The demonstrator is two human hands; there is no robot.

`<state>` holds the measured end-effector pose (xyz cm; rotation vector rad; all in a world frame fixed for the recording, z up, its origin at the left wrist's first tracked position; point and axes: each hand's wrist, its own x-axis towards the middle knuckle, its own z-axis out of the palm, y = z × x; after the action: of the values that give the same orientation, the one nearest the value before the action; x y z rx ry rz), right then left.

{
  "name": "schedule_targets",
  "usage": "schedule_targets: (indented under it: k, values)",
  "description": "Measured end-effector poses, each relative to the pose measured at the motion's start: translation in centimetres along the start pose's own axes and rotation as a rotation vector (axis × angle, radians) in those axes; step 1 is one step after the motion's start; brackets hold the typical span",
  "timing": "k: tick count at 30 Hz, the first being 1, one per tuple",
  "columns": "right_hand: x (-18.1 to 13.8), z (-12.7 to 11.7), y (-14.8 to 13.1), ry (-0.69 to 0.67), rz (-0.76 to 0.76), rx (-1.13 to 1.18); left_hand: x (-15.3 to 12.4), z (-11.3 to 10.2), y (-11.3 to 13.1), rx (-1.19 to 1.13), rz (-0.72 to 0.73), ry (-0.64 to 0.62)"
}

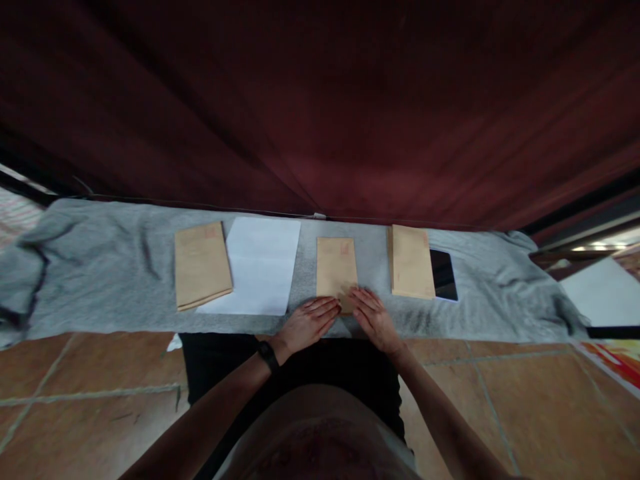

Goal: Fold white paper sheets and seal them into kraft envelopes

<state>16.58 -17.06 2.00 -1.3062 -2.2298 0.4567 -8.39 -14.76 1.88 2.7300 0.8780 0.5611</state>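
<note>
A brown paper envelope (pixel 336 267) with faint red print lies on the grey cloth in front of me, its short lower end toward my body. My left hand (pixel 311 323) rests over its lower left corner, fingers stretched out side by side and tips touching the paper. On the lower right edge lies my right hand (pixel 375 320), fingers extended and slightly apart, pressing on the envelope. Both hands meet near the bottom end and partly cover it. A dark band (pixel 269 355) circles my left wrist.
On the left, a stack of brown envelopes (pixel 203 265) overlaps white paper sheets (pixel 263 267). To the right, another envelope stack (pixel 413 261) partly covers a dark phone (pixel 444 275). Grey cloth (pixel 493 287) covers the narrow surface; a dark red curtain (pixel 330 120) hangs behind.
</note>
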Motion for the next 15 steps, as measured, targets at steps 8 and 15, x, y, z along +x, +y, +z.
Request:
schedule_targets:
  k: [8, 15]
  values:
    - [0.2, 0.5, 0.0, -0.095, -0.019, -0.082, -0.1, 0.1, -0.2, -0.043, -0.016, 0.036]
    - [-0.6, -0.1, -0.8, -0.122, -0.033, -0.063, -0.1, 0.1, 0.0, -0.059, -0.05, 0.065]
